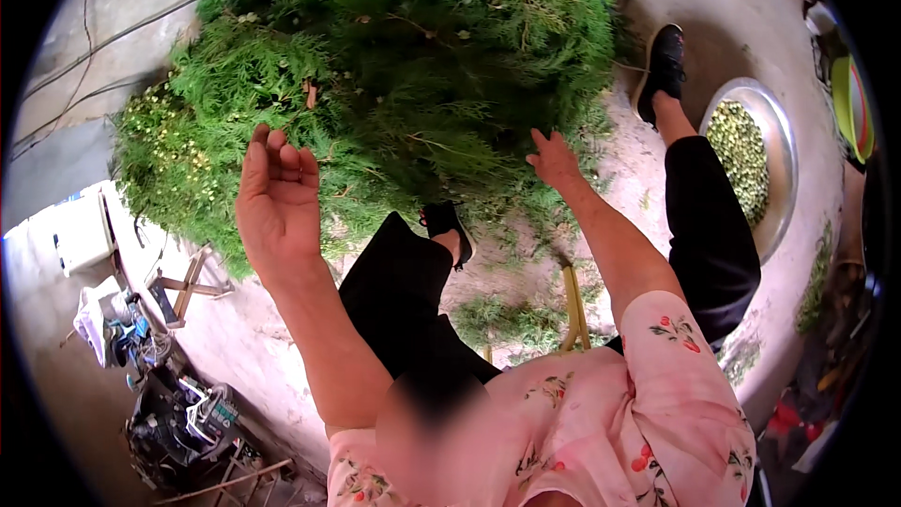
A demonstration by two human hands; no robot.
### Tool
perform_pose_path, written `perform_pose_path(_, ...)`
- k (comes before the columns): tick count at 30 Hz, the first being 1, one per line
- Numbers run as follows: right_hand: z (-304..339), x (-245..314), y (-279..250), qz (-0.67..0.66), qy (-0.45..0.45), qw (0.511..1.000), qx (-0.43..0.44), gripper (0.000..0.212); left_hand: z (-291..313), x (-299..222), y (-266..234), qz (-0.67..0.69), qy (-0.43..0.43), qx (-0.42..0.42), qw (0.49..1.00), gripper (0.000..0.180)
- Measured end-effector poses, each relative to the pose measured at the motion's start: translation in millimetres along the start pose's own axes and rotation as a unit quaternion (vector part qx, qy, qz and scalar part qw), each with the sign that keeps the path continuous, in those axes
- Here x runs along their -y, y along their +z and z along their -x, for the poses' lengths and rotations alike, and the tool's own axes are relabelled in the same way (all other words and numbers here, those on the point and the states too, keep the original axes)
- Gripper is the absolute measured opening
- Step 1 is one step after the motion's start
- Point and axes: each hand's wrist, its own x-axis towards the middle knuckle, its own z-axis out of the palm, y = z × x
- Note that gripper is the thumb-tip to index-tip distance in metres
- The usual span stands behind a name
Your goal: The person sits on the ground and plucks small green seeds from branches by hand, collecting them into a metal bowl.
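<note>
A large heap of green, feathery conifer branches (404, 66) lies in front of me, with small pale cones or berries among the sprays. Over its near left side my left hand (279, 197) is raised, palm up. Its fingers are loosely curled and apart, and nothing shows in them. My right hand (556, 161) reaches to the near right edge of the heap. Its index finger is stretched out and the thumb stands apart; I see nothing held there, though the other fingers are partly hidden.
On the right stands a wide metal basin (786, 164) of small green cones or berries. My legs reach forward, one black shoe (664, 61) beside the heap. A yellow stool leg (573, 305) shows below my right arm. At lower left are a wooden frame (188, 286) and dark machinery (178, 422).
</note>
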Motion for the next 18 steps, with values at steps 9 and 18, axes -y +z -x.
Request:
perform_pose_path(9,-12.2,-48.8,41.8,-0.099,0.081,0.989,0.079,0.023,1.7,1.3,4.9,0.001,-0.022,0.020,1.000,0.023)
perform_pose_path(18,22.7,-70.8,44.4,-0.161,0.162,0.972,-0.063,0.017,1.1,8.9,16.9,-0.003,-0.061,0.047,0.997,0.024)
